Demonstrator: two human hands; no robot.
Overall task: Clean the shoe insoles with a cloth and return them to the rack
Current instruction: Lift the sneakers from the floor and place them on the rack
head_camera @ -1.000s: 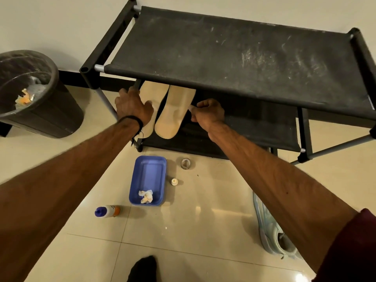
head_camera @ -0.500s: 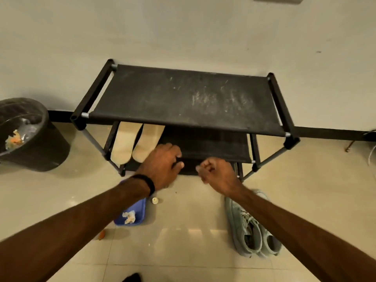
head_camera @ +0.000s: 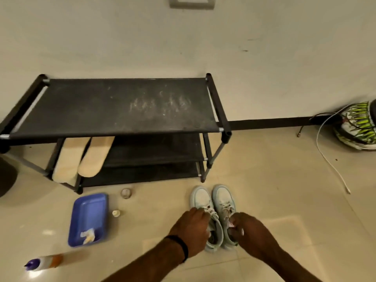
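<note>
Both hands have dropped from the rack's front edge to the pale sneakers on the floor: my left hand (head_camera: 193,228) curls into the left sneaker (head_camera: 205,212), my right hand (head_camera: 247,231) grips the right sneaker (head_camera: 224,202). I see both insoles (head_camera: 81,157) leaning side by side against the rack (head_camera: 114,106), left end, with the blue tray (head_camera: 89,212) nearby.

Looking steeply down and forward from head height, in a single wide-angle view. Facing a wall (head_camera: 122,37) with the rack (head_camera: 114,106) standing against it in the upper half. Taking in floor tiles (head_camera: 284,210) below, with both forearms entering from the bottom edge, nearest the lens.
</note>
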